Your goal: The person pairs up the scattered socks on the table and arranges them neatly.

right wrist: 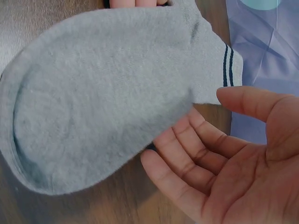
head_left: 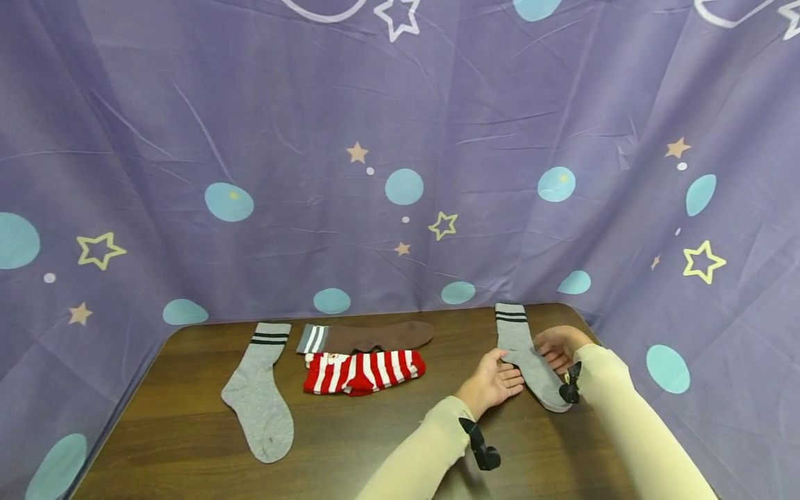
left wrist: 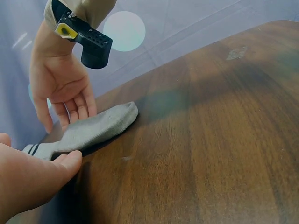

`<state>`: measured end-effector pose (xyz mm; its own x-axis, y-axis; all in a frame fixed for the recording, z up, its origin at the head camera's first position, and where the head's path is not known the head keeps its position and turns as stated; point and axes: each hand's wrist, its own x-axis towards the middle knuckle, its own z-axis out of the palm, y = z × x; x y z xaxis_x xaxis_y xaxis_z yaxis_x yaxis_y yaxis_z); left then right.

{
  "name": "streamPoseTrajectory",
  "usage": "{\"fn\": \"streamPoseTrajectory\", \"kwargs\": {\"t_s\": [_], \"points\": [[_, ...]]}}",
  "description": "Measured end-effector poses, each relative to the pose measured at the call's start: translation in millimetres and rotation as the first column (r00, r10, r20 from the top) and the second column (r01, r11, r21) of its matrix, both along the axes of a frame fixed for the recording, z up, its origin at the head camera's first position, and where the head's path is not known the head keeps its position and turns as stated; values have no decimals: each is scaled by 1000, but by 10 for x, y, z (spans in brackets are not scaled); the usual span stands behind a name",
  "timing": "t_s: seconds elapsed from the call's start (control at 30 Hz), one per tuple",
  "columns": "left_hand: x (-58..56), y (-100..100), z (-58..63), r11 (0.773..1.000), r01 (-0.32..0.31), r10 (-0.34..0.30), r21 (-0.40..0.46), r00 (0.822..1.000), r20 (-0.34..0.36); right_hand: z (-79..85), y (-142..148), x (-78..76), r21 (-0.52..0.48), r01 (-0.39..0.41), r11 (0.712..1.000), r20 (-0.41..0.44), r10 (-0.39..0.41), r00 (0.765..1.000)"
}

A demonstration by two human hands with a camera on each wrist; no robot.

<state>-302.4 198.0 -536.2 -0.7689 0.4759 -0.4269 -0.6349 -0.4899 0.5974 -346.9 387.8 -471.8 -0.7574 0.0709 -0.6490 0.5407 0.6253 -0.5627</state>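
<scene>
A grey sock [head_left: 528,361] with two black stripes at its cuff lies on the right side of the table. At its left edge is my left hand [head_left: 494,380], palm turned up and fingers fairly straight, with the thumb near the ankle. My right hand [head_left: 558,346] is on the opposite side, fingers loosely bent. In the right wrist view, the fingertips of that hand [right wrist: 219,163] run along the edge of the sock [right wrist: 93,98], partly hidden beneath it. The left wrist view has the sock [left wrist: 100,126] between both hands, its toe toward the right.
A second grey striped sock [head_left: 259,396] lies at the table's left. Between the two grey ones are a brown sock [head_left: 375,337] with a grey, white-striped cuff and a red-and-white striped sock [head_left: 365,373]. A purple patterned curtain [head_left: 425,264] hangs behind the wooden table [head_left: 350,444].
</scene>
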Motion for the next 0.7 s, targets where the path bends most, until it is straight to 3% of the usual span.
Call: {"fn": "streamPoseTrajectory", "kwargs": {"t_s": [0.37,0.7], "points": [[-26,-29,-13,1000,8,-8,3,1000,-7,-155,-31,-71,-63,61,996,0,-61,998],[-34,-92,-29,1000,-9,9,14,1000,-16,-216,-105,-42,-205,38,978,-9,-40,999]]}}
